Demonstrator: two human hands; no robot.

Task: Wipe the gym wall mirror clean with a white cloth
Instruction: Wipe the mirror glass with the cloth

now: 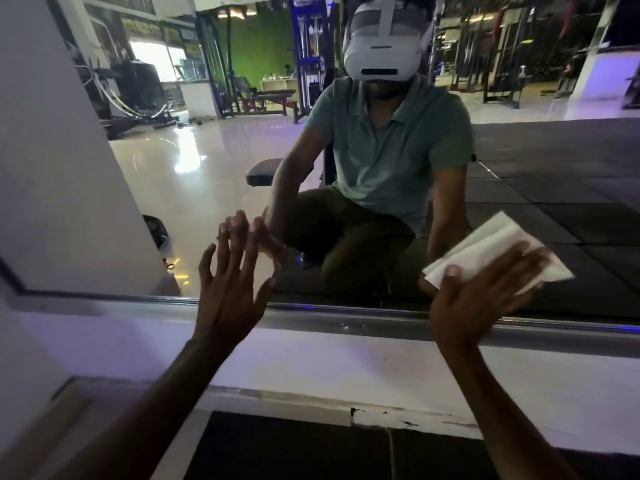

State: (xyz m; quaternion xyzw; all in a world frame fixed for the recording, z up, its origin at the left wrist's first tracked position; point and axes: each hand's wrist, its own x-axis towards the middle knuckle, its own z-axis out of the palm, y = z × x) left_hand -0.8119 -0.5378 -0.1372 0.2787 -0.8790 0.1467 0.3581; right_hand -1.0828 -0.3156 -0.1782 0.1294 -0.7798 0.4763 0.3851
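While the right hand point(485, 299) presses a folded white cloth point(495, 251) flat against the frameless wall mirror point(346, 168) | left hand point(228, 289) spread, fingertips point(221, 233) touching glass | grey metal bottom rail point(346, 322) below.

Bare forearms, no sleeves at the wrists, no watch or rings visible on the left hand point(228, 299) or right hand point(481, 299). Reflected in the mirror: a short-sleeved muted-green polo shirt point(391, 150) with open collar, dark olive trousers point(346, 230), and a white head-mounted camera visor point(382, 46) with a top strap.
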